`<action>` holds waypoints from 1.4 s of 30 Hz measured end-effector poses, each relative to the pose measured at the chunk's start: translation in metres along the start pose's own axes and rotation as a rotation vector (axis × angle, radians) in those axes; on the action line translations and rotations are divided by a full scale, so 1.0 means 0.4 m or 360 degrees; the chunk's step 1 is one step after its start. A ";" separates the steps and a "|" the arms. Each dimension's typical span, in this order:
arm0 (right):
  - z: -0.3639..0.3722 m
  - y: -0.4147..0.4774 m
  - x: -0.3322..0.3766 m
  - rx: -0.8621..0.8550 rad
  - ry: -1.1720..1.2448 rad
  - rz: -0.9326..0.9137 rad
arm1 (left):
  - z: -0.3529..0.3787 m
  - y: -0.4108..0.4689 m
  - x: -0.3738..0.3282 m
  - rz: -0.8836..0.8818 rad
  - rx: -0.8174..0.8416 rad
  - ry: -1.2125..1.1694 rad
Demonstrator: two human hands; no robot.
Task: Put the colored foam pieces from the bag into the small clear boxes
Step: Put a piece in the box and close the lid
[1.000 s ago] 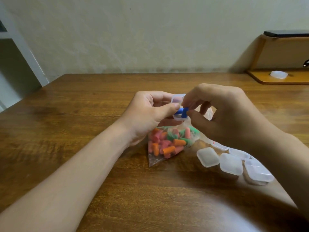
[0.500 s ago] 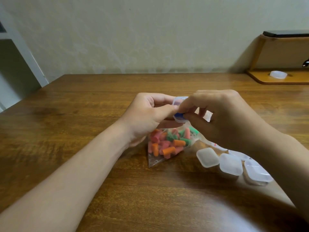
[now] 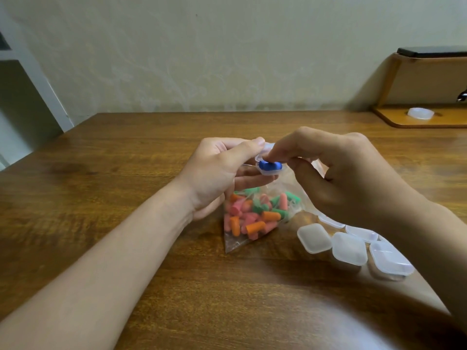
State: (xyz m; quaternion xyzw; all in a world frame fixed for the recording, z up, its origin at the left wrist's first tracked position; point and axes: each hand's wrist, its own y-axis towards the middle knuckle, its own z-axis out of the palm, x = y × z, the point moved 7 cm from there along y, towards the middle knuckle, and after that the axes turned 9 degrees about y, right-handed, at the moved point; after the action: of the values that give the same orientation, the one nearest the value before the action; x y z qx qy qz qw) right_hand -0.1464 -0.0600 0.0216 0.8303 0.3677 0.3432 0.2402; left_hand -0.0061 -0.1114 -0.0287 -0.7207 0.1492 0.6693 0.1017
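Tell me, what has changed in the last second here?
The right hand has pushed the blue pieces down: they stuck out of the box before, now they lie flat in it under the forefinger. The left hand still holds the box; bag and spare boxes have not moved.

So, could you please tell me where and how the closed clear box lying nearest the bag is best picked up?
Probably pinch its near and far side walls, coming straight down from above. The closed box lies flat, lid up, low and square with rounded corners. A neighbouring box sits close on its right and the bag on its left, so sideways access looks tight.
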 end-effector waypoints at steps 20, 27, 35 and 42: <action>-0.007 0.002 -0.015 -0.0019 -0.0243 0.0081 | -0.005 -0.009 -0.024 0.0239 0.0026 0.0162; -0.012 -0.001 -0.026 -0.0090 -0.0254 0.0057 | -0.016 -0.030 -0.064 0.0891 -0.0209 0.0956; -0.004 -0.005 -0.034 -0.0084 -0.0226 0.0044 | -0.011 -0.027 -0.062 0.0962 -0.0216 0.1001; -0.004 -0.004 -0.039 -0.0088 -0.0220 0.0067 | -0.008 -0.028 -0.066 0.1001 -0.0230 0.1009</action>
State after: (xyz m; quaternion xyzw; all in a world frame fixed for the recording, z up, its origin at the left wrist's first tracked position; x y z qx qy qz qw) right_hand -0.1562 -0.0708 0.0155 0.8526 0.3230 0.2999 0.2807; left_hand -0.0008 -0.0998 -0.0027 -0.8149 0.3377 0.4226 -0.2079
